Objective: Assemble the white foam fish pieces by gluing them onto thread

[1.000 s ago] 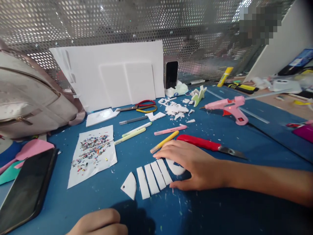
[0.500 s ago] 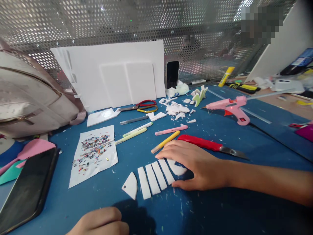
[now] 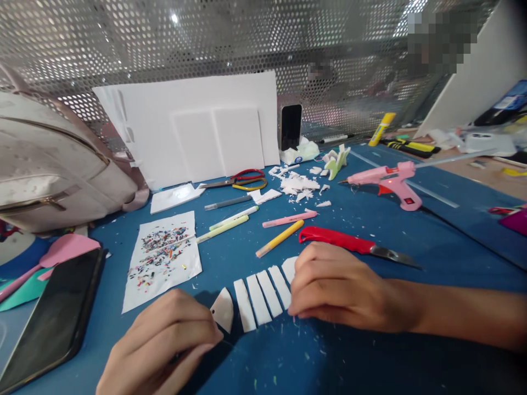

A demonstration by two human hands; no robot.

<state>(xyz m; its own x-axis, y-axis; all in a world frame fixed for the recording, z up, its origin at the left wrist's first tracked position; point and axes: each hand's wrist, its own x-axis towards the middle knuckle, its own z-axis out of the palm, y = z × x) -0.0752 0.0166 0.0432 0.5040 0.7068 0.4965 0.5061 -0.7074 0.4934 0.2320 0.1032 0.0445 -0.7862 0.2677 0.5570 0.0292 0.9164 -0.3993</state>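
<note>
White foam pieces lie in a fish-like row on the blue table. At the left end is a pointed foam piece with a small dark hole. Several white foam strips stand side by side in the middle, narrow gaps between them. A rounded end piece is at the right, partly covered by my right hand, whose bent fingers close on it. My left hand is closed beside the pointed piece, its fingertips at that piece's lower left edge. Whatever its fingers may pinch is hidden.
A red-handled knife lies beyond my right hand, and a pink glue gun farther right. Several markers, scissors and foam scraps are behind the row. Paper with coloured bits and a black phone are at left.
My left hand has come up from the bottom edge to the pointed piece. My right hand's fingers have curled in over the rounded end piece.
</note>
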